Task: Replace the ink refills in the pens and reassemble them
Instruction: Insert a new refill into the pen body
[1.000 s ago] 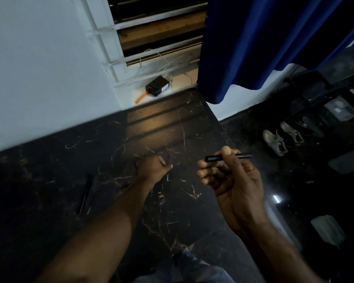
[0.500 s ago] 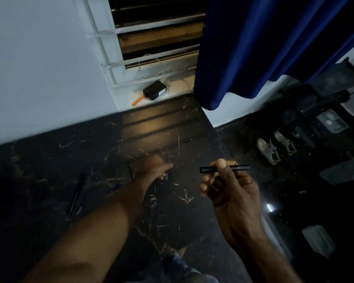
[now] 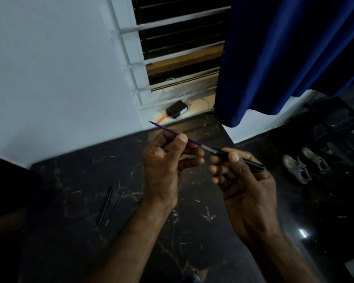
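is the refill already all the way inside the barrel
No: most of the purple refill sticks out of the black barrel, pinched by the left hand, while the right hand holds the barrel.

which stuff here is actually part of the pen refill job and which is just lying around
Part of the job:
- thin purple ink refill, pinched in the left hand
- black plastic pen barrel, held in the right hand
- two thin dark sticks on the black marble counter, possibly refills

Lying about:
- small black box on the sill
- blue curtain
- pale shoes on the floor
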Demonstrator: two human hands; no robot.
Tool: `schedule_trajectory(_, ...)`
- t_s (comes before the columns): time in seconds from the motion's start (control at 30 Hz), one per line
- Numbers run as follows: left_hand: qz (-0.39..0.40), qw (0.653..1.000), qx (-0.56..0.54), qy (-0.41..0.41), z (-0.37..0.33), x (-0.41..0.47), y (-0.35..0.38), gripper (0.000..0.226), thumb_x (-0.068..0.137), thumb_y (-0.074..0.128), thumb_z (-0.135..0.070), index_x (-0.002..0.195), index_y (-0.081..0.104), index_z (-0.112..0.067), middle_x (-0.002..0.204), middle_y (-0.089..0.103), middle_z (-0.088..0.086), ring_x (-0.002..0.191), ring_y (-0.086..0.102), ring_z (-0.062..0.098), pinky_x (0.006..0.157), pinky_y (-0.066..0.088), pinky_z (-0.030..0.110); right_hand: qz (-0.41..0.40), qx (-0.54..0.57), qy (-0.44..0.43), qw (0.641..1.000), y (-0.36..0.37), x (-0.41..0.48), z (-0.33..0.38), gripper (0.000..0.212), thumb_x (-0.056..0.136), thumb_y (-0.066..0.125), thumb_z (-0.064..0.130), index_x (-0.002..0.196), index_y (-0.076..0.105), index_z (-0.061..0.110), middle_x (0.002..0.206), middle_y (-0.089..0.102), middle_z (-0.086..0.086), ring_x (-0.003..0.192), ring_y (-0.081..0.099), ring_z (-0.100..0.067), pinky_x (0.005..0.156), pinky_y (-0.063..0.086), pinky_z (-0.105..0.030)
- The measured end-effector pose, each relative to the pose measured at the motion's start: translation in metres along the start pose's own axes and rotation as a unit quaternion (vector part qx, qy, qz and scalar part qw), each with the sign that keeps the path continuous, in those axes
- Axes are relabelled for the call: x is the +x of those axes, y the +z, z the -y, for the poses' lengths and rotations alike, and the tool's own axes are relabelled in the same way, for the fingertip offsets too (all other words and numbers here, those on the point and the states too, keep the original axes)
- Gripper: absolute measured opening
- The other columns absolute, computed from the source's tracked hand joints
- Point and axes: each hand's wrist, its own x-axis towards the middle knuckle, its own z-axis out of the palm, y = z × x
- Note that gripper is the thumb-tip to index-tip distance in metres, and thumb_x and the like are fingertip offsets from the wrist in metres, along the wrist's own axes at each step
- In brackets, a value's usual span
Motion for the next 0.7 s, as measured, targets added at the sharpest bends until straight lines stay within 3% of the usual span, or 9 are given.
schedule_trajectory(0.2,-0.035,0.999,-0.011,0.018,-0.006,0.0,-0.013,0.023,0.087,0.071,-0.026,0.093,0.064,-0.006,0.076,0.072,0.01,0.064,0.073,0.017,0.053,0.058,0.025,0.023,0.023,0.011,0.999,0.008,-0.001,-0.004,0.02,0.092,0.061,0.015,0.103,0.069,0.001,0.091,0.07,-0.023,0.076,0.07,-0.025,0.062,0.057,-0.028)
schedule_trajectory(0.37,-0.039,0.998,0.04,0.032,-0.007,-0.002,-0.018,0.011,0.091,0.068,-0.018,0.091,0.066,-0.008,0.075,0.075,0.009,0.064,0.074,0.017,0.052,0.058,0.024,0.033,0.011,0.013,0.999,0.011,0.0,-0.013,0.015,0.095,0.061,0.012,0.102,0.07,0.001,0.091,0.071,-0.023,0.075,0.069,-0.026,0.061,0.056,-0.03)
schedule_trajectory(0.53,0.001,0.983,0.154,0.099,-0.005,-0.007,-0.024,0.007,0.087,0.072,-0.028,0.091,0.07,-0.022,0.083,0.075,0.003,0.079,0.074,0.026,0.071,0.06,0.046,0.026,-0.002,0.001,1.0,0.016,0.002,-0.019,0.018,0.095,0.055,0.004,0.106,0.064,-0.007,0.089,0.071,-0.022,0.074,0.069,-0.027,0.06,0.057,-0.031)
schedule_trajectory(0.63,0.046,0.972,0.206,0.105,-0.015,-0.008,-0.029,0.011,0.091,0.07,-0.023,0.098,0.071,-0.014,0.087,0.077,-0.001,0.084,0.075,0.013,0.071,0.059,0.026,0.02,0.009,-0.001,1.0,0.015,0.004,-0.02,0.019,0.096,0.054,0.003,0.109,0.063,-0.008,0.091,0.07,-0.023,0.075,0.068,-0.027,0.062,0.057,-0.031)
schedule_trajectory(0.7,0.069,0.974,0.203,0.074,-0.025,-0.009,-0.029,0.028,0.098,0.058,-0.032,0.105,0.072,-0.008,0.093,0.08,0.005,0.086,0.078,0.019,0.068,0.062,0.032,0.02,0.015,0.001,1.0,0.014,0.004,-0.021,0.02,0.097,0.054,0.003,0.111,0.062,-0.008,0.09,0.07,-0.023,0.075,0.068,-0.027,0.062,0.057,-0.031)
